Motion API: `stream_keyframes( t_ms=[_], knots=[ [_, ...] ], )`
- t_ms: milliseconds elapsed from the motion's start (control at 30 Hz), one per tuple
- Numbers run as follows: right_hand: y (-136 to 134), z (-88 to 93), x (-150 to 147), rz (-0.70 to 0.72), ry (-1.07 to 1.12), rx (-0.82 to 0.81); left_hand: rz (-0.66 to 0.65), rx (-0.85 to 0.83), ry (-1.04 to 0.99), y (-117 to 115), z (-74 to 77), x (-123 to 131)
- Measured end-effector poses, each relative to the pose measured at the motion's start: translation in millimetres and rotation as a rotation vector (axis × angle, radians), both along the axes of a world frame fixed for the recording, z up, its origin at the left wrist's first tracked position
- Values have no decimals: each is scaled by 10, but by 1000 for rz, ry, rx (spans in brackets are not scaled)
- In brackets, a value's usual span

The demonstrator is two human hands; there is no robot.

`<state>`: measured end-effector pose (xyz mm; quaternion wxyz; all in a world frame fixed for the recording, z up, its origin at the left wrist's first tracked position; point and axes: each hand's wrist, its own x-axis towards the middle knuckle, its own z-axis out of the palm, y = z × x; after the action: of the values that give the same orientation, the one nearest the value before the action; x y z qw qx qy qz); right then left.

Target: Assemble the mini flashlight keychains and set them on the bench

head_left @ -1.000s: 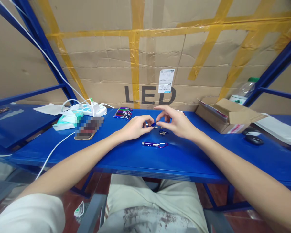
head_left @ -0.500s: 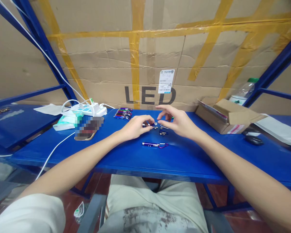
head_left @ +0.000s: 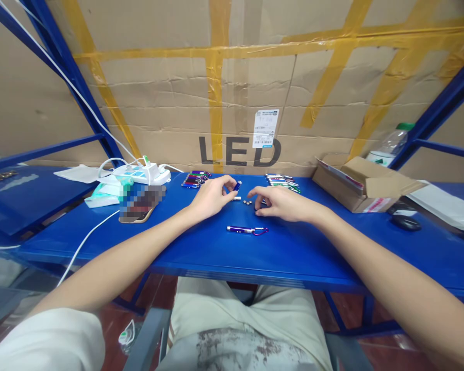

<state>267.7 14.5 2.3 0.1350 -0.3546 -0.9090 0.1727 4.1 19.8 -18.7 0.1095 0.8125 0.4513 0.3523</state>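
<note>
My left hand [head_left: 213, 196] is closed around a dark blue penlight tube [head_left: 237, 185], its open-looking end tilted up. Just below those fingertips lies a small silvery cylinder [head_left: 237, 198]. Several button cells [head_left: 247, 202] rest on the table between my two hands. My right hand [head_left: 280, 202] reaches down to the tabletop, thumb and fingers curled together over small parts; what they grip is mostly hidden. Nearer to me, a purple penlight [head_left: 239, 230] with a carabiner clip [head_left: 261, 232] lies flat and untouched.
Rows of penlights lie behind my left hand [head_left: 195, 179] and my right hand [head_left: 282, 181]. On the left are a phone [head_left: 141, 204] and a white power strip [head_left: 150, 174]. An opened cardboard box [head_left: 365, 185] and a black mouse [head_left: 406, 222] sit on the right of the blue table [head_left: 201, 252].
My left hand has raised and tilted the tube. My right hand has come down onto the small parts, uncovering the penlight row behind it.
</note>
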Motion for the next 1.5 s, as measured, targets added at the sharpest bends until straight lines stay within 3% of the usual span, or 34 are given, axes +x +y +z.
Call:
stream_keyframes(
  t_ms=[933, 1200, 1500],
  knots=[
    [2, -117, -52, 49, -58, 153, -16, 2, 6, 4, -14, 3],
    [-93, 36, -62, 97, -51, 2, -15, 1, 8, 6, -13, 2],
    [-113, 35, -95, 77, -83, 0, -14, -11, 30, -3, -7, 2]
  ],
)
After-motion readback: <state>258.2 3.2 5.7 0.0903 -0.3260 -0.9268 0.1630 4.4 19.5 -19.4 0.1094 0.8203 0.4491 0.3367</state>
